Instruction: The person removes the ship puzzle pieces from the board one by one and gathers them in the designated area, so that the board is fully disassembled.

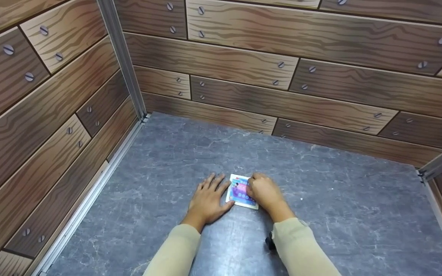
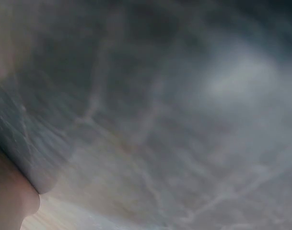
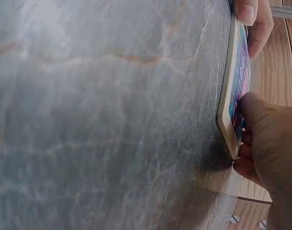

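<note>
A small flat printed board (image 1: 240,191) with a pale border and a blue, pink and purple picture lies on the grey marbled table. My left hand (image 1: 208,199) rests on the table at its left side, fingers spread, with the thumb tip at the board's near left corner. My right hand (image 1: 266,191) pinches the right edge. Seen from the right wrist, the thumb presses on the printed face and curled fingers sit at the edge of the board (image 3: 227,103). Only a blurred bit of skin (image 2: 14,201) shows in the left wrist view.
Wood-plank patterned walls (image 1: 221,76) enclose the table (image 1: 159,153) at the back and both sides, with metal rails (image 1: 123,57) at the corners. A small black object (image 1: 270,241) shows beside the right sleeve. One white speck (image 1: 301,199) lies right of the hands.
</note>
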Tool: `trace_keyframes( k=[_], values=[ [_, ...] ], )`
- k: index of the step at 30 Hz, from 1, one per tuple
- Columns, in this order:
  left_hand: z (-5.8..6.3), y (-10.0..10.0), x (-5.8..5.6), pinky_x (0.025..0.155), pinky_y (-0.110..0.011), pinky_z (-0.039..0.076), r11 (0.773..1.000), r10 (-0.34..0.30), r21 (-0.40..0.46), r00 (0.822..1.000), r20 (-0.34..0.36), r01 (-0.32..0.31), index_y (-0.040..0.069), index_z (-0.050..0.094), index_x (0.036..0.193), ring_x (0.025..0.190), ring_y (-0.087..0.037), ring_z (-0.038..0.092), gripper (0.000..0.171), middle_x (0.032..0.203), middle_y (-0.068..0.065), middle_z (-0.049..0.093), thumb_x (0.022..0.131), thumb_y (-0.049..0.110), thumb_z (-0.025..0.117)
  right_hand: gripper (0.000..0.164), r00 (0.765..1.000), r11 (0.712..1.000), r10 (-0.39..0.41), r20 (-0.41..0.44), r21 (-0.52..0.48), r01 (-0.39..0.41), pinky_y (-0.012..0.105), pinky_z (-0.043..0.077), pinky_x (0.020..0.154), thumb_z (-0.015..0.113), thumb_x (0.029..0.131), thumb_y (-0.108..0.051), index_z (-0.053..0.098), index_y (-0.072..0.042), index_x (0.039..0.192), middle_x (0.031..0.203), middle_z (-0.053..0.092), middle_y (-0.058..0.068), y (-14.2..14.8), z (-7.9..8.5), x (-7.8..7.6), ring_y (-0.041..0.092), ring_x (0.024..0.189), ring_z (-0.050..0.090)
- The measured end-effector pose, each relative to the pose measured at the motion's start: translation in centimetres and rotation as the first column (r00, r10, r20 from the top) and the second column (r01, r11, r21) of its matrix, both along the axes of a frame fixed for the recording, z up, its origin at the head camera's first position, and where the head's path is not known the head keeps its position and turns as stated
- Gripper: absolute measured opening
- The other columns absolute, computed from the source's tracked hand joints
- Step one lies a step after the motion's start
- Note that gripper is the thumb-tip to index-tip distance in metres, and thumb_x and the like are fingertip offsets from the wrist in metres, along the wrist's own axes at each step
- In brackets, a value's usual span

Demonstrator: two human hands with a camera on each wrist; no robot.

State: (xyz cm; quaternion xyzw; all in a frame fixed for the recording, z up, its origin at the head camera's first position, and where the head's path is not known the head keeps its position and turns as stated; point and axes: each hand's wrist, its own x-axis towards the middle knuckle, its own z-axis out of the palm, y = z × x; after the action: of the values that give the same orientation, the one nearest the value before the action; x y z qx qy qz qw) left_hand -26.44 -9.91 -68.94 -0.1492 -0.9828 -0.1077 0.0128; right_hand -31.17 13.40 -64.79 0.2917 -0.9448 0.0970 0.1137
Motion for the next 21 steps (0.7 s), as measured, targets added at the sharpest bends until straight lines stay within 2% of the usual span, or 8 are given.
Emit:
trace_keyframes(
  k=[8,11,14,21],
  values=[
    [0.2,-0.1,0.1,0.132,-0.061,0.033,1.0,0.008,0.004,0.999,0.033,-0.009,0.039,0.037,0.168,0.17,-0.029,0.025,0.078,0.18,0.007,0.03,0.102,0.081,0.035,0.016,0.999,0.999,0.006,-0.053,-0.045,-0.008,0.049,0.061,0.075,0.079,0.093,-0.015,0.073,-0.003,0.083,0.089,0.069,0.01,0.1,-0.7,-0.1,0.033,0.082,0.07],
    [0.1,-0.1,0.0,0.132,-0.06,0.033,1.0,0.008,0.007,1.0,0.029,-0.009,0.04,0.038,0.168,0.17,-0.029,0.025,0.078,0.18,0.007,0.03,0.102,0.081,0.036,0.013,0.998,0.996,-0.002,-0.055,-0.086,-0.003,0.047,0.062,0.077,0.079,0.093,-0.014,0.076,-0.002,0.088,0.091,0.071,0.009,0.3,-1.0,-0.2,0.031,0.084,0.071],
    [0.1,-0.1,0.0,0.132,-0.061,0.033,1.0,0.005,0.011,1.0,0.028,-0.005,0.039,0.038,0.168,0.17,-0.029,0.024,0.077,0.18,0.007,0.03,0.102,0.081,0.037,0.013,1.0,0.991,-0.011,-0.029,-0.132,0.007,0.046,0.062,0.081,0.079,0.093,-0.014,0.08,-0.002,0.095,0.094,0.073,0.008,0.5,-1.2,-0.2,0.03,0.088,0.072],
    [0.2,0.0,0.0,0.131,-0.061,0.034,1.0,0.007,0.003,1.0,0.025,-0.007,0.039,0.037,0.168,0.17,-0.029,0.024,0.077,0.18,0.007,0.03,0.103,0.081,0.037,0.026,0.997,0.983,-0.032,0.074,-0.179,0.044,0.05,0.063,0.089,0.083,0.096,-0.022,0.083,0.001,0.11,0.105,0.075,0.01,0.9,-1.0,-0.2,0.031,0.098,0.075]
  ],
)
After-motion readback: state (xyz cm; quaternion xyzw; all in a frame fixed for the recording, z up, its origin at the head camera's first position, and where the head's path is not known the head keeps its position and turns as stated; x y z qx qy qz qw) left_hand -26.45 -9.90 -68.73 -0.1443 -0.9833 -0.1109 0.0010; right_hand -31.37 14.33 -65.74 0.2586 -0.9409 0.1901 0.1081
